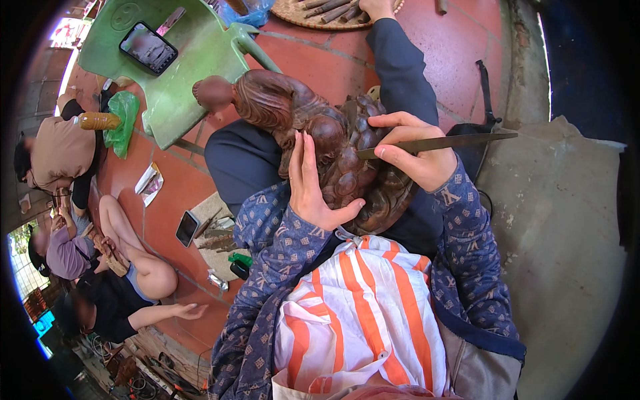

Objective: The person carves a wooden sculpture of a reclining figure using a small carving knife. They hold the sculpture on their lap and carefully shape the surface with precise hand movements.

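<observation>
Across my lap lies a dark brown wooden carved statue (263,100), its head end toward the upper left and clusters of rounded bumps toward the right. My left hand (311,183) rests on the carving with fingers stretched out and thumb apart. In my right hand (421,152) is a long flat metal file (460,141), pinched between thumb and fingers. The file's left end meets the bumpy part of the carving; its other end sticks out to the right. A white and orange striped cloth (363,300) covers my lap below the statue.
A green plastic chair (180,100) with a phone (149,48) stands at upper left. A woven tray (300,15) holds several tools near my bare foot (378,8). Left of my knee, more tools (219,237) lie beside a second phone (187,229). Other people (120,293) sit at far left.
</observation>
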Demonstrator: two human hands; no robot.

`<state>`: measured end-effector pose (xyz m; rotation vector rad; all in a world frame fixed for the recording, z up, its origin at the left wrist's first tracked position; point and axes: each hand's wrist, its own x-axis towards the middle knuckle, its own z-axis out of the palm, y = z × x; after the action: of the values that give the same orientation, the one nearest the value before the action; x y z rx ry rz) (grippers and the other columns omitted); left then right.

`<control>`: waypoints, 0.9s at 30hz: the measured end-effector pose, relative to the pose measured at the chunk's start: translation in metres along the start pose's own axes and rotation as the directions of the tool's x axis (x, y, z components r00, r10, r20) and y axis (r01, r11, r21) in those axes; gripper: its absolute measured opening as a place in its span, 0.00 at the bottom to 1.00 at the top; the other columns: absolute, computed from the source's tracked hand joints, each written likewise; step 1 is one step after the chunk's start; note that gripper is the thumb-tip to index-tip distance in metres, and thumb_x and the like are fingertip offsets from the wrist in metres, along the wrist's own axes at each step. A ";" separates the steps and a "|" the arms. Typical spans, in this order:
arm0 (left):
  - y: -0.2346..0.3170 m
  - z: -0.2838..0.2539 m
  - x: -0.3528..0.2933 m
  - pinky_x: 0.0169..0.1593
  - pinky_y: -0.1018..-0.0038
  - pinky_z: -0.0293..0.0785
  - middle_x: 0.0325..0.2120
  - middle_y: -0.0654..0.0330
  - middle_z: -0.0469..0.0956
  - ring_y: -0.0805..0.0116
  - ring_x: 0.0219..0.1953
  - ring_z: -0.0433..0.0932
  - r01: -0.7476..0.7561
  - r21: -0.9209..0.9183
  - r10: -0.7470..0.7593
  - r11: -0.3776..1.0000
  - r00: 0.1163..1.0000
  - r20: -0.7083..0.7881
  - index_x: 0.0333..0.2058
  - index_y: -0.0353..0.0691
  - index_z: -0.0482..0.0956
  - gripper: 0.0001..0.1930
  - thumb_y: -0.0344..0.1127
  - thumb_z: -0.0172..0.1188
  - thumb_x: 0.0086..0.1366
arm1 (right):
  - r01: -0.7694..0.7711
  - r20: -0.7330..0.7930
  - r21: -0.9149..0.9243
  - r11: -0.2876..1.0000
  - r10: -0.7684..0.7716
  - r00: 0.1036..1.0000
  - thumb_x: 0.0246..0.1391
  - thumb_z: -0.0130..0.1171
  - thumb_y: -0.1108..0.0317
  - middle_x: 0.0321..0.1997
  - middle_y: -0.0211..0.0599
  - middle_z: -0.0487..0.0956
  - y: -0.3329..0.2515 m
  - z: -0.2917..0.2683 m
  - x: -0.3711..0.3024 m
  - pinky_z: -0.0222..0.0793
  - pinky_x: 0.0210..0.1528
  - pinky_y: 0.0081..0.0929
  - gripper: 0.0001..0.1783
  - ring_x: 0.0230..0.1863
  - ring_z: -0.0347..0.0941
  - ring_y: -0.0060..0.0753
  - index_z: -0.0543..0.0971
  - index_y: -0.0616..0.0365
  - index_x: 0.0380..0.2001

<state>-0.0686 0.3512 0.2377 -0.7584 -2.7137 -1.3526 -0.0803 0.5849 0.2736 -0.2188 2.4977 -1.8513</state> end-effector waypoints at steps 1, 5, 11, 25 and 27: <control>0.000 0.001 0.000 0.69 0.52 0.51 0.68 0.34 0.45 0.37 0.69 0.50 -0.004 -0.002 0.004 1.000 1.000 -0.001 0.70 0.35 0.41 0.66 0.40 0.78 0.38 | 0.015 0.003 -0.028 0.999 -0.015 1.000 0.48 0.68 0.64 0.48 0.48 0.80 -0.001 0.000 0.000 0.66 0.55 0.38 0.08 0.51 0.74 0.47 0.85 0.56 0.29; 0.002 0.000 0.001 0.69 0.52 0.52 0.68 0.34 0.45 0.37 0.69 0.50 0.010 -0.009 -0.010 1.000 1.000 -0.002 0.71 0.35 0.41 0.66 0.40 0.78 0.38 | 0.124 0.025 -0.197 0.973 -0.121 0.992 0.48 0.68 0.64 0.49 0.48 0.80 -0.007 0.002 -0.003 0.66 0.55 0.37 0.08 0.52 0.74 0.47 0.85 0.56 0.29; 0.000 -0.001 0.000 0.69 0.53 0.52 0.68 0.34 0.45 0.37 0.69 0.50 0.016 -0.008 -0.016 1.000 1.000 0.007 0.71 0.35 0.41 0.66 0.39 0.77 0.38 | 0.068 -0.004 -0.055 0.996 -0.069 0.998 0.47 0.68 0.66 0.49 0.49 0.80 0.000 0.003 -0.003 0.66 0.56 0.38 0.07 0.52 0.74 0.47 0.85 0.57 0.29; 0.001 0.000 0.001 0.69 0.52 0.52 0.68 0.33 0.45 0.36 0.69 0.51 -0.013 -0.003 0.013 1.000 1.000 -0.008 0.70 0.34 0.41 0.65 0.40 0.77 0.38 | 0.060 0.034 -0.095 0.994 -0.057 0.998 0.48 0.68 0.64 0.48 0.48 0.80 -0.004 0.000 -0.002 0.65 0.57 0.37 0.08 0.53 0.73 0.47 0.85 0.56 0.30; 0.000 0.001 0.001 0.69 0.52 0.52 0.68 0.33 0.45 0.36 0.69 0.51 -0.020 -0.003 0.020 1.000 1.000 -0.015 0.70 0.34 0.41 0.65 0.40 0.77 0.38 | 0.013 0.026 0.028 1.000 -0.013 1.000 0.50 0.68 0.67 0.48 0.46 0.81 0.000 -0.004 0.002 0.68 0.53 0.33 0.08 0.49 0.76 0.40 0.84 0.61 0.31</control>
<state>-0.0695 0.3522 0.2378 -0.7705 -2.6856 -1.3537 -0.0823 0.5881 0.2751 -0.2577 2.4579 -1.8735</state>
